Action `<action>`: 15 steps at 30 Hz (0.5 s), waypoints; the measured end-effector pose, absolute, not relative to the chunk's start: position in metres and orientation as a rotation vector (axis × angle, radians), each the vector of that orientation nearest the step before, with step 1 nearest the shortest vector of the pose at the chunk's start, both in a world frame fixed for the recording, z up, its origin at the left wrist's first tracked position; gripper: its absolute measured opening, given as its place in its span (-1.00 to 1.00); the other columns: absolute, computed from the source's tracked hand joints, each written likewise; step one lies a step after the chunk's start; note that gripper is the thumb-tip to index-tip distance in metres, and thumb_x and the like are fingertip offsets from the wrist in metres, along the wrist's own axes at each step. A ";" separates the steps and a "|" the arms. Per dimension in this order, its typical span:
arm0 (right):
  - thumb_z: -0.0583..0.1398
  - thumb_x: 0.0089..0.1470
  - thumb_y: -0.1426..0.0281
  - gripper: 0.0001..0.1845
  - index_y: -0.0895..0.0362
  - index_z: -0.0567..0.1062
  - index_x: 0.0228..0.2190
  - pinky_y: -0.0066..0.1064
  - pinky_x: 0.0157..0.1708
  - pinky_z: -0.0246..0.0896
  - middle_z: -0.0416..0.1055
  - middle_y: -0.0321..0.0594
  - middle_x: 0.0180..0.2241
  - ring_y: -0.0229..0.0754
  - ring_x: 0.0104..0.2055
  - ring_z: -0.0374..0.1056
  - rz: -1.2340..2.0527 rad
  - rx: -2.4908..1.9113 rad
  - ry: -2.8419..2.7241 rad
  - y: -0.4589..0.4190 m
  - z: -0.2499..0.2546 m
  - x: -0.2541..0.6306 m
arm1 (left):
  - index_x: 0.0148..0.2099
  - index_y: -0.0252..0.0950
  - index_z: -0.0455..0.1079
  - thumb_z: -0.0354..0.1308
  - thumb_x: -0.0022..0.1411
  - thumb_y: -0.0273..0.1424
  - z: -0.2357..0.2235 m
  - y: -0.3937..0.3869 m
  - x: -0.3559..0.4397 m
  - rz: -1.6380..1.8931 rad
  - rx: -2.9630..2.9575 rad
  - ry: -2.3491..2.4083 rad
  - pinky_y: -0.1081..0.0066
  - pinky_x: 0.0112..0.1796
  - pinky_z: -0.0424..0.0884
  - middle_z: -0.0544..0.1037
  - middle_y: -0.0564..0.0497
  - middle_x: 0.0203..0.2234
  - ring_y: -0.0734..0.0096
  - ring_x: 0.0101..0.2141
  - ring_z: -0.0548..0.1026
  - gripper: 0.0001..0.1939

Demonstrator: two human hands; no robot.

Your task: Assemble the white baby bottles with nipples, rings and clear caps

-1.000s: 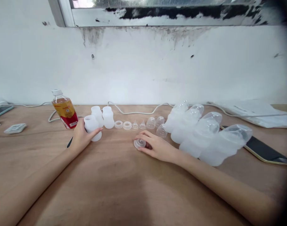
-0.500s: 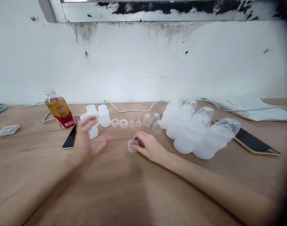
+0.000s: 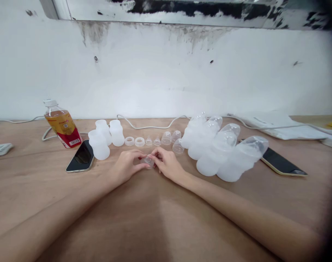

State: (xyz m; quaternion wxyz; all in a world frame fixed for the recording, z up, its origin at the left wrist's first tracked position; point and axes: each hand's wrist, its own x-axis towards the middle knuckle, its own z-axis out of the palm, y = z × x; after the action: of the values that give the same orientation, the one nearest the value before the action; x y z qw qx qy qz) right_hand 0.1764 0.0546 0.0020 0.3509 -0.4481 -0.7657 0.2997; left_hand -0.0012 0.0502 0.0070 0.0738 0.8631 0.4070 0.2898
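Near the middle of the table, my left hand (image 3: pixel 129 165) is closed round one side of a clear baby bottle nipple in its collar ring (image 3: pixel 148 162). From the other side my right hand (image 3: pixel 168 164) pinches the same piece, and the fingers hide part of it. Just behind stand two loose collar rings (image 3: pixel 139 142), two nipples (image 3: pixel 156 141) and three clear dome caps (image 3: pixel 178 146) in a row. Three frosted, open bottle bodies (image 3: pixel 99 146) are left of the row. To its right is a cluster of several capped baby bottles (image 3: pixel 227 156).
A drink bottle (image 3: pixel 64 125) and a phone (image 3: pixel 80 157) are on the left, with a white object (image 3: pixel 1 150) farther out. Another phone (image 3: pixel 284 162) lies beyond the capped bottles. Along the wall run a white cable (image 3: pixel 152 127) and a plastic bag (image 3: pixel 288 128).
My left hand has moved right from beside the frosted bottles and closed on the ring and nipple. My right hand has stayed on that piece. The view has shifted slightly.
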 end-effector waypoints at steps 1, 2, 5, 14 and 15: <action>-0.01 0.08 0.30 -0.82 0.15 0.26 -0.44 -0.50 -0.63 0.16 0.37 -0.27 -0.53 -0.30 -0.57 0.32 0.858 -1.187 -1.901 0.057 0.001 0.177 | -0.32 -0.25 0.41 0.13 0.07 -0.27 0.005 0.053 -0.004 0.854 2.620 1.236 0.44 -0.30 0.37 0.52 0.04 -0.31 0.39 -0.33 0.48 -0.83; -0.02 0.08 0.28 -0.81 0.15 0.24 -0.43 -0.51 -0.67 0.15 0.38 -0.25 -0.51 -0.29 -0.57 0.33 0.908 -1.211 -1.832 0.060 0.000 0.178 | -0.31 -0.26 0.41 0.13 0.07 -0.30 0.003 0.056 -0.007 0.844 2.644 1.253 0.42 -0.28 0.38 0.52 0.02 -0.29 0.38 -0.31 0.48 -0.84; 0.01 0.07 0.24 -0.78 0.14 0.27 -0.41 -0.44 -0.55 0.22 0.41 -0.20 -0.42 -0.22 -0.42 0.38 0.709 -1.281 -1.842 0.068 -0.001 0.179 | -0.29 -0.29 0.40 0.09 0.10 -0.32 -0.005 0.066 -0.018 0.857 2.669 1.331 0.32 -0.24 0.38 0.51 -0.05 -0.26 0.30 -0.28 0.47 -0.83; 0.08 0.05 0.31 -0.73 0.13 0.43 -0.22 -0.37 -0.29 0.17 0.33 -0.15 -0.29 -0.23 -0.32 0.30 0.212 -1.349 -2.147 0.084 -0.006 0.177 | -0.11 -0.34 0.32 -0.04 0.19 -0.36 -0.015 0.081 -0.022 0.823 2.779 1.445 0.25 -0.17 0.34 0.41 -0.12 -0.19 0.24 -0.20 0.39 -0.74; 0.08 0.04 0.32 -0.73 0.14 0.43 -0.21 -0.38 -0.27 0.16 0.33 -0.17 -0.32 -0.24 -0.33 0.29 0.215 -1.340 -2.152 0.086 -0.007 0.177 | -0.10 -0.33 0.32 -0.05 0.19 -0.35 -0.014 0.080 -0.021 0.811 2.786 1.452 0.25 -0.18 0.34 0.41 -0.12 -0.20 0.24 -0.21 0.40 -0.73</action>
State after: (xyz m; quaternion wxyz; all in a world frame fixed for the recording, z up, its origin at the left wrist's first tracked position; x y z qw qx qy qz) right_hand 0.1768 0.0856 -0.0066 0.2942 -0.5033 -0.8085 0.0807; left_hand -0.0214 0.0803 -0.0143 -0.0516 0.8575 0.4469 0.2496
